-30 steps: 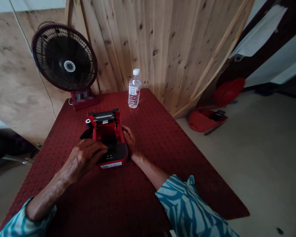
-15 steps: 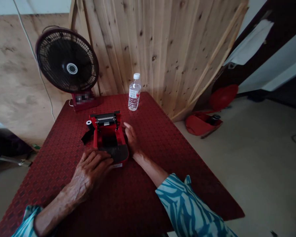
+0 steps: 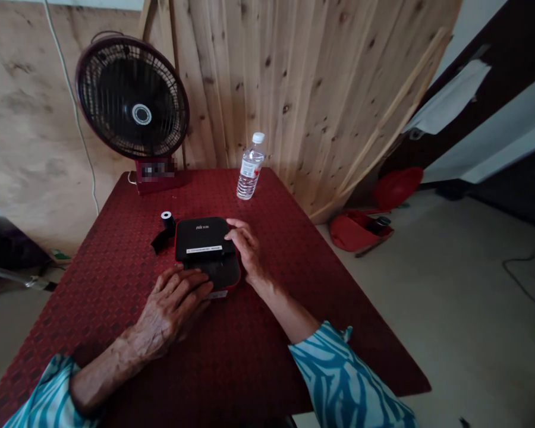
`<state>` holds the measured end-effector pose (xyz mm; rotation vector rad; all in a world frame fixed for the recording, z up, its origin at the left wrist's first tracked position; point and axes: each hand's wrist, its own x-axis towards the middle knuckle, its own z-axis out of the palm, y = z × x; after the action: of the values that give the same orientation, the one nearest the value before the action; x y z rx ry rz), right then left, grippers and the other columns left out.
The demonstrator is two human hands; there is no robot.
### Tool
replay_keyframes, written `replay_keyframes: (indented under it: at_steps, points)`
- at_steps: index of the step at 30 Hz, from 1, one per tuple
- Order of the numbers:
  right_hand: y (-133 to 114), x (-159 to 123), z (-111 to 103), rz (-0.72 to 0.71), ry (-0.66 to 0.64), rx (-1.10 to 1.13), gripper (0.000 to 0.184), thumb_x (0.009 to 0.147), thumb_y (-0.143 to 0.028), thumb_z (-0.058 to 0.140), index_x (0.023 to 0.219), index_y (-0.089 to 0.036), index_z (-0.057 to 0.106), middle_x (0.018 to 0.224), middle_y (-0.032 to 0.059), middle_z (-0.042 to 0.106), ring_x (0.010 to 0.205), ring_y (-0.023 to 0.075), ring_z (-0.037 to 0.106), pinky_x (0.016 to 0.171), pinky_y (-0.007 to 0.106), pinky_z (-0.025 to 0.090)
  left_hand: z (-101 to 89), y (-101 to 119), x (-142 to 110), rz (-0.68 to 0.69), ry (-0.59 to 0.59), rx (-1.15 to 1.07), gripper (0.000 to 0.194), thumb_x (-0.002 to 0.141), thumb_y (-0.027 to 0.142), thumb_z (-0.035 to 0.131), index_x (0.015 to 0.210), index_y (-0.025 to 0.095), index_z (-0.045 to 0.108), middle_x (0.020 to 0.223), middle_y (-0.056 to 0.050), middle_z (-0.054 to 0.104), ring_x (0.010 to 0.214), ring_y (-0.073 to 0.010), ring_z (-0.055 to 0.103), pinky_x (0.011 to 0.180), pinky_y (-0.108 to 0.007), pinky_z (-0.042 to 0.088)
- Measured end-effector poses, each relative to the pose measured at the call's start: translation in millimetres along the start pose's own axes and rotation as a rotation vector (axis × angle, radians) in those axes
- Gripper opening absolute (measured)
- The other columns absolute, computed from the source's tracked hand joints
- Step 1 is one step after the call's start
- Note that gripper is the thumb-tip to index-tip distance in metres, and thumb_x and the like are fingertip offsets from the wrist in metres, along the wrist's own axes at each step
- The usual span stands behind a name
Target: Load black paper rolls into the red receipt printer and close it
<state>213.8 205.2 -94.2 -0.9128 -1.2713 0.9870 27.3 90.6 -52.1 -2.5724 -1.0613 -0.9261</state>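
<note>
A small receipt printer (image 3: 200,239) with a black lid and red body sits on the table, its lid down. My left hand (image 3: 173,303) lies over the near left part of its front panel, fingers stretched out and resting on it. At the lid's right edge is my right hand (image 3: 248,248), its fingers touching the corner and partly spread. A roll of paper (image 3: 166,216) with a white end stands just left of the printer. Beside it lies a black strip (image 3: 161,241). The thumb of my left hand is mostly hidden.
A dark red fan (image 3: 134,101) stands at the table's back left. A clear water bottle (image 3: 251,167) with a white cap stands at the back. The red patterned tablecloth (image 3: 316,309) covers the table. On the floor to the right is a red bin (image 3: 354,230) with its lid raised.
The printer's lid has swung from upright to down over the body, with my right hand at its edge. My left hand has slid slightly to the right along the front panel.
</note>
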Motion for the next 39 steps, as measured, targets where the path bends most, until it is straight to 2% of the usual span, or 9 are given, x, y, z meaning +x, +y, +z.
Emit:
replay_keyframes:
  at_steps: [3,6,10,22,24,26,30,34,39]
  points:
    - [3.3,-11.4,-0.3,0.007,0.031,0.042,0.020,0.081,-0.044,0.062,0.083,-0.027,0.071,0.118,0.0037,0.065,0.116,0.0230,0.057,0.103,0.040,0.042,-6.8,-12.4,0.3,-0.016,0.019,-0.047,0.025,0.095,0.022,0.054,0.119,0.020,0.059,0.110,-0.009,0.071,0.106,-0.0221,0.064,0.099,-0.041,0.044]
    - [8.7,-12.0,2.3,0.014,0.047,0.071,0.021,0.080,-0.041,0.062,0.094,-0.028,0.070,0.117,0.0036,0.066,0.117,0.0228,0.057,0.106,0.041,0.041,-11.9,-31.6,-1.1,-0.141,0.061,-0.019,0.034,0.096,0.030,0.050,0.128,0.017,0.054,0.120,-0.016,0.065,0.111,-0.0261,0.059,0.094,-0.042,0.045]
    - [13.4,-10.9,4.9,0.049,0.048,0.105,0.026,0.079,-0.041,0.061,0.100,-0.028,0.068,0.116,0.0037,0.067,0.116,0.0233,0.059,0.107,0.043,0.041,-8.3,-49.2,-7.6,-0.184,-0.047,-0.002,0.037,0.098,0.037,0.045,0.129,0.018,0.054,0.128,-0.016,0.061,0.121,-0.0307,0.053,0.096,-0.046,0.041]
    - [25.2,-18.0,5.7,0.071,0.063,0.118,0.036,0.082,-0.046,0.059,0.113,-0.028,0.066,0.124,0.0030,0.067,0.119,0.0232,0.058,0.108,0.042,0.042,5.0,-49.1,-22.6,-0.203,-0.025,-0.124,0.042,0.099,0.043,0.041,0.131,0.021,0.057,0.131,-0.014,0.061,0.127,-0.0301,0.050,0.104,-0.047,0.037]
    - [32.3,-19.2,7.4,0.134,0.091,0.159,0.042,0.083,-0.052,0.057,0.115,-0.026,0.065,0.122,0.0042,0.068,0.117,0.0246,0.060,0.106,0.044,0.043,5.0,-47.3,-22.4,-0.349,0.015,-0.254,0.040,0.100,0.043,0.039,0.127,0.022,0.060,0.131,-0.012,0.060,0.124,-0.0278,0.053,0.101,-0.044,0.041]
    - [38.5,-19.7,8.8,0.182,0.111,0.191,0.048,0.083,-0.056,0.055,0.117,-0.024,0.064,0.124,0.0053,0.068,0.119,0.0261,0.059,0.106,0.047,0.042,4.5,-46.2,-20.0,-0.617,0.076,-0.434,0.039,0.099,0.044,0.041,0.122,0.021,0.061,0.121,-0.011,0.063,0.110,-0.0243,0.061,0.091,-0.039,0.047]
    - [43.4,-18.9,9.1,0.198,0.089,0.182,0.046,0.083,-0.057,0.055,0.114,-0.025,0.066,0.125,0.0050,0.068,0.122,0.0262,0.057,0.109,0.047,0.040,3.6,-48.8,-9.2,-1.068,0.052,-0.831,0.054,0.086,0.054,0.057,0.124,0.017,0.054,0.074,0.000,0.062,0.059,-0.0146,0.056,0.058,-0.029,0.045]
    - [43.3,-18.1,8.4,0.220,0.095,0.188,0.041,0.081,-0.055,0.057,0.110,-0.027,0.067,0.122,0.0037,0.069,0.119,0.0264,0.058,0.107,0.046,0.041,1.7,-50.6,2.3,-1.167,-0.116,-1.034,0.075,0.076,0.054,0.067,0.136,0.015,0.045,0.059,0.007,0.050,0.050,-0.0117,0.046,0.047,-0.024,0.033]
    - [42.6,-18.6,7.7,0.271,0.092,0.225,0.040,0.080,-0.050,0.058,0.111,-0.026,0.067,0.120,0.0031,0.069,0.117,0.0257,0.060,0.104,0.045,0.043,-3.6,-50.4,7.2,-1.194,-0.158,-1.112,0.080,0.074,0.044,0.071,0.144,0.021,0.041,0.064,0.006,0.054,0.053,-0.0112,0.049,0.051,-0.024,0.034]
